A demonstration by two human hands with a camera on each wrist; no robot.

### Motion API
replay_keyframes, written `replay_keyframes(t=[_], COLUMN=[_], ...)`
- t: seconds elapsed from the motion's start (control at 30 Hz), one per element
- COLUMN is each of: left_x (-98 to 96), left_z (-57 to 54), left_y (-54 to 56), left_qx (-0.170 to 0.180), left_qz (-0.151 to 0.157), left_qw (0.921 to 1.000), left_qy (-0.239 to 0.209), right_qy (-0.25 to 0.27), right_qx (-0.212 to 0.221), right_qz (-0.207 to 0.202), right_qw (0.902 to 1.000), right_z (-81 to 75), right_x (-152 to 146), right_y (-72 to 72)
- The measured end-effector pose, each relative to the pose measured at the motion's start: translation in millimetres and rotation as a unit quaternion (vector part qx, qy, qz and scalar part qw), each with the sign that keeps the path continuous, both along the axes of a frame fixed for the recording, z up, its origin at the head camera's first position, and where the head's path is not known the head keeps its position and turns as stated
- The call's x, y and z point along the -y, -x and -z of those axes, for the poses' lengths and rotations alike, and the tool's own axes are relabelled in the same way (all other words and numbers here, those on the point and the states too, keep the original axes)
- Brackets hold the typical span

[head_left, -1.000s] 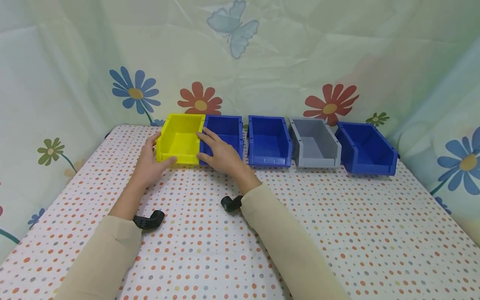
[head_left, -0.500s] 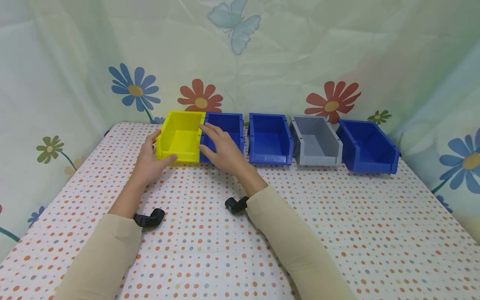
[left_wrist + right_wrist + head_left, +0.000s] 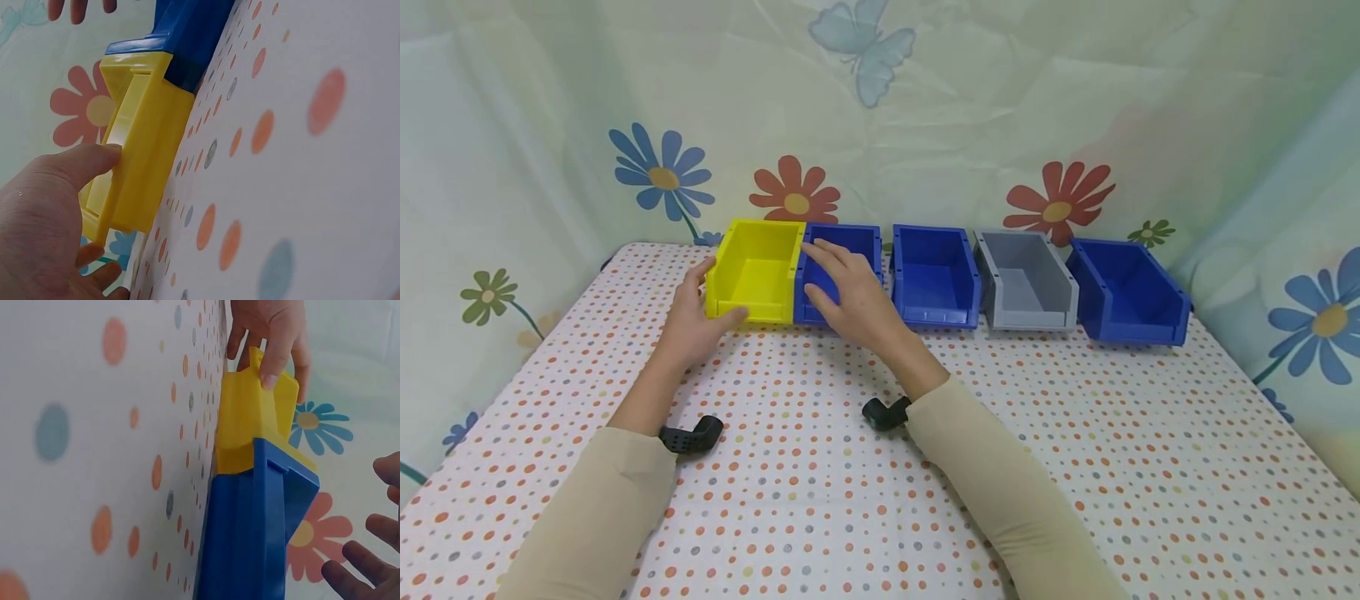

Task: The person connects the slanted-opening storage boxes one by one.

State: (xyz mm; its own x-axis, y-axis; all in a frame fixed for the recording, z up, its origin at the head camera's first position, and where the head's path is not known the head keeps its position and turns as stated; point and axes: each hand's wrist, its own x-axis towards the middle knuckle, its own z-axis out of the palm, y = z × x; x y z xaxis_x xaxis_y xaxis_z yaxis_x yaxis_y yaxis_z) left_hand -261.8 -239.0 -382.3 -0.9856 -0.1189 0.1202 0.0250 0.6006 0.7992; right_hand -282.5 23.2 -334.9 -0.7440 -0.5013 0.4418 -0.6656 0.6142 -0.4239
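Observation:
At the left end of a row stands a yellow storage bin, with a blue storage bin touching its right side. My left hand grips the yellow bin by its front left corner; the thumb lies on the front lip and the fingers are round the left side. My right hand hovers over the blue bin with fingers loosely spread. In the right wrist view, the right fingers are apart from both bins and hold nothing.
Further right along the row are another blue bin, a grey bin and a third blue bin set slightly askew. A dotted cloth covers the table. Behind the row hangs a flowered curtain.
My right hand has come off the yellow bin's right edge and shifted right and up over the blue bin. My left hand keeps its grip on the yellow bin.

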Motion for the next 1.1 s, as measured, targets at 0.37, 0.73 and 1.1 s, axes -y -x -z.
replay_keyframes(t=[0.37,0.73,1.1], left_x=[0.2,0.0,-1.1], left_z=[-1.2,0.9,1.7], left_y=[0.9,0.6,2.1], left_qx=[0.001,0.004,0.008], left_qz=[-0.002,-0.005,-0.012], left_qw=[1.0000,1.0000,0.9999], left_qy=[0.008,0.005,0.006], right_qy=[0.016,0.035,0.056], right_qx=[-0.032,-0.051,-0.073], right_qz=[0.014,0.030,0.058], right_qw=[0.9993,0.9976,0.9941], right_z=[-2.9,-5.4,-7.0], right_x=[-20.0,-45.3,-72.8], right_y=[-9.2,-15.1,-19.5])
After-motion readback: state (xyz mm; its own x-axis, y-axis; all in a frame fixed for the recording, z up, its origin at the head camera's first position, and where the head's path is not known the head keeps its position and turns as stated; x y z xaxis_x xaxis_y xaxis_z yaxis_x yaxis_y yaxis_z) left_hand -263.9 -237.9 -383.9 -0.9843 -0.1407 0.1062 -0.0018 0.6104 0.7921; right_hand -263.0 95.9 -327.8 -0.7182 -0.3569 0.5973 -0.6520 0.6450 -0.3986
